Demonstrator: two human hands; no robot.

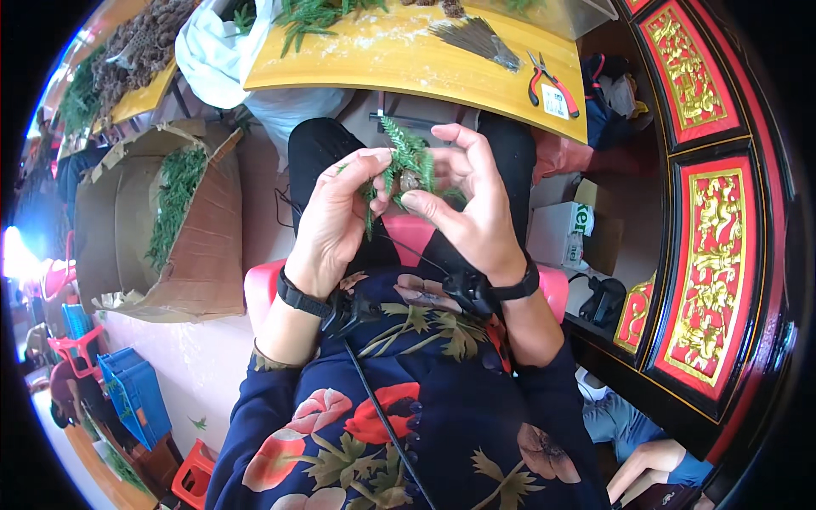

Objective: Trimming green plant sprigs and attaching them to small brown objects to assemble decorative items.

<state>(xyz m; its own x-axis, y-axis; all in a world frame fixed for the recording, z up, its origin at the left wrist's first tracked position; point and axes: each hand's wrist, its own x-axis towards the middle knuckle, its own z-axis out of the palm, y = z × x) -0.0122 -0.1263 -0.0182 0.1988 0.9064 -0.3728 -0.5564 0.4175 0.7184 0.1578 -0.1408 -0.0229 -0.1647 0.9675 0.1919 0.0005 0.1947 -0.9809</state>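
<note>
Above my lap, I hold a green artificial pine sprig with a small brown pine cone among its needles. The thumb and fingers of my left hand pinch it from the left side. My right hand is curled round the other side, its thumb at the lower edge of the cone and one finger raised; the sprig hides some fingertips.
Ahead, a yellow table bears red-handled pliers, a bundle of dark wires and green sprigs. A cardboard box with greenery stands left. Carved red-gold panels rise right. Another person's arm shows lower right.
</note>
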